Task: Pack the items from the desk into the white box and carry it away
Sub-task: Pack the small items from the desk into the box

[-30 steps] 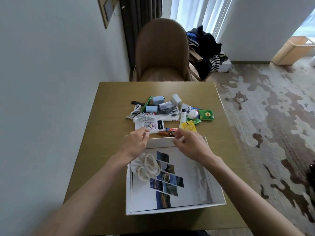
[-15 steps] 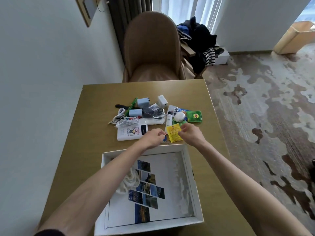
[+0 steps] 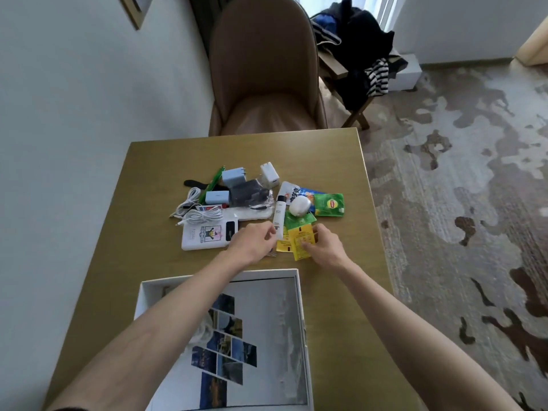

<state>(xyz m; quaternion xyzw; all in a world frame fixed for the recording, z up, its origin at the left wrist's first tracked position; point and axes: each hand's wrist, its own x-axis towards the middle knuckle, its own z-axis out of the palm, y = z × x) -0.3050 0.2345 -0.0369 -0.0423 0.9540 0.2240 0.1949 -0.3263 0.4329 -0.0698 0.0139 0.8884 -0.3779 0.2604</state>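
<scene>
1. White box (image 3: pixel 300 310) sits open-topped at the near edge of the desk (image 3: pixel 142 185). A photo collage sheet (image 3: pixel 228 345) lies flat inside. A bit of white cloth (image 3: pixel 203 330) is also in the box, mostly hidden under the L forearm.
2. Both forearms cross over the box; the hands are just past its far rim.
3. L hand (image 3: pixel 252 241): fingers curled, tips by the near end of the white tube (image 3: pixel 280 215). Can't tell if it holds anything.
4. R hand (image 3: pixel 323 247): thumb + fingers pinch the yellow packet (image 3: pixel 302 243), which is tilted. A second yellow packet (image 3: pixel 283 246) is just left of it, partly underneath.
5. Power bank (image 3: pixel 201 235) lies left of the L hand, w/ white cables (image 3: pixel 204 215) coiled on its far edge.
6. Rest of the pile, farther back:
   - round white case (image 3: pixel 299 206) right of the tube
   - green tea packet (image 3: pixel 329 204) right of the case
   - blue charger (image 3: pixel 232 178) and white charger (image 3: pixel 269 176) at the far side
   - green pen (image 3: pixel 212 185) at the left
   - All on the desk, not in the box.
7. Brown chair (image 3: pixel 264 69) is at the desk's far edge.
8. Dark clothes (image 3: pixel 358 46) are heaped far right, above the patterned carpet (image 3: pixel 459 203).
</scene>
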